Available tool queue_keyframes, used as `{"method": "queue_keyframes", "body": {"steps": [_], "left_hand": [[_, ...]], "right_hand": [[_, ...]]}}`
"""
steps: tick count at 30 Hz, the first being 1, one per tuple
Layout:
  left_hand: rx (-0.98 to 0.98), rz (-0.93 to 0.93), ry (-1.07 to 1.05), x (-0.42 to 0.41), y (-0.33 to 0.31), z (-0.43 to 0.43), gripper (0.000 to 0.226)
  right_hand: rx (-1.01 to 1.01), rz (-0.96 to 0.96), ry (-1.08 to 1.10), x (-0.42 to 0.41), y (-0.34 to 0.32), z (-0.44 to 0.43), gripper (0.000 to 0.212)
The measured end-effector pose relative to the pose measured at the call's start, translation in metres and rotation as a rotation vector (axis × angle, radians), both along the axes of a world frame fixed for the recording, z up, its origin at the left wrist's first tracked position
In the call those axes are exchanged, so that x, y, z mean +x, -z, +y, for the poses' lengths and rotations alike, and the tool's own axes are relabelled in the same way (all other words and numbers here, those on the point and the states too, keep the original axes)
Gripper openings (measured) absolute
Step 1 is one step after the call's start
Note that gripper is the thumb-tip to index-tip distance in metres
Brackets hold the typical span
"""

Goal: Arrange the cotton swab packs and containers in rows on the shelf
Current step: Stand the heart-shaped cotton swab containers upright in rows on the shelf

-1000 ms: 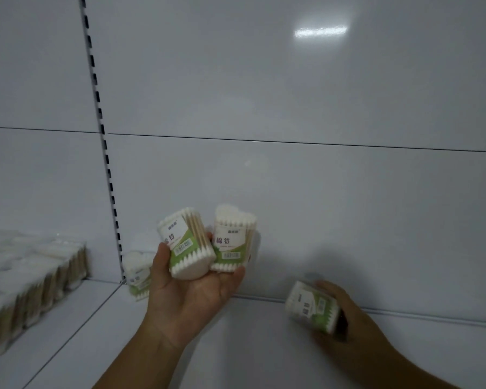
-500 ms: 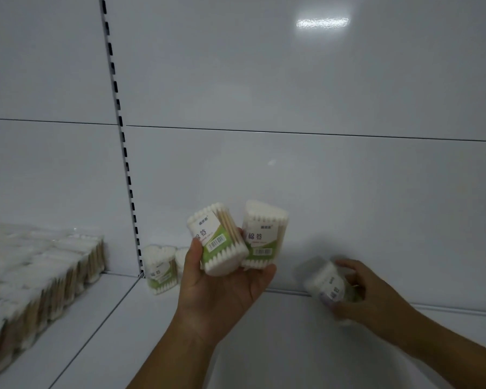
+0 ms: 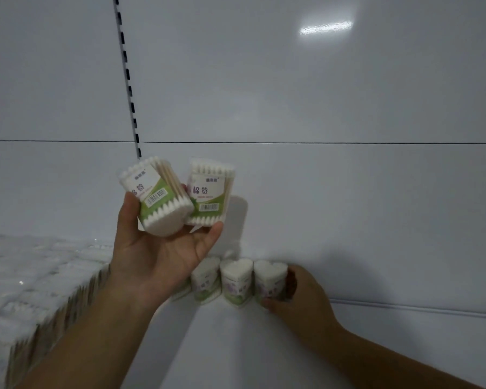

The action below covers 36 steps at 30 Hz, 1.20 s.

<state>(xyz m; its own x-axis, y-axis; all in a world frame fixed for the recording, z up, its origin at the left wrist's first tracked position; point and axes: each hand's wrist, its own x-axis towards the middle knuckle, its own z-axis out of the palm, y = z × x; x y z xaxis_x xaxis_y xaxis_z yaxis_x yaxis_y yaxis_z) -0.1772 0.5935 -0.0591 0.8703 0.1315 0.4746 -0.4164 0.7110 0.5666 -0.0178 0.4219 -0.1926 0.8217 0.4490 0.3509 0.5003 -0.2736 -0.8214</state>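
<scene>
white cotton swab containers (image 3: 234, 282) stand upright in a row at the back of the shelf (image 3: 236, 346); right hand (image 3: 298, 296) grasps the rightmost one (nearer the open end), left hand (image 3: 157, 254) holds two packs (image 3: 208, 192) above.

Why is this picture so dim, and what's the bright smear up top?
Head view: the smear is glare, likely a lamp mirrored in the glossy back panel; light is low; the swab packs at left are blurred; the right hand casts a soft shadow.

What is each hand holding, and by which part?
Left hand holds a tilted pack and an upright pack by their lower ends. Right hand grips the row's rightmost pack by its side.
</scene>
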Motion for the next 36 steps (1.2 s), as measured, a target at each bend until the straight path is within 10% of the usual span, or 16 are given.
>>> {"method": "queue_keyframes", "body": {"steps": [7, 18, 25, 31, 36], "left_hand": [[0.005, 0.142, 0.098, 0.008, 0.021, -0.013, 0.061], [0.261, 0.356, 0.138, 0.052, 0.05, -0.073, 0.088], [0.139, 0.346, -0.169, 0.05, 0.038, -0.037, 0.065], [0.27, 0.359, -0.224, 0.04, 0.051, -0.037, 0.034], [0.467, 0.374, -0.371, 0.041, 0.051, -0.057, 0.062]], "right_hand": [[0.075, -0.235, 0.191, -0.005, -0.03, -0.023, 0.04], [0.298, 0.201, -0.096, -0.015, -0.11, -0.066, 0.025], [-0.248, -0.259, 0.097, 0.024, -0.064, -0.08, 0.038], [-0.297, -0.433, 0.125, 0.025, -0.03, -0.068, 0.043], [-0.19, -0.462, 0.122, 0.012, -0.056, -0.078, 0.045]]}}
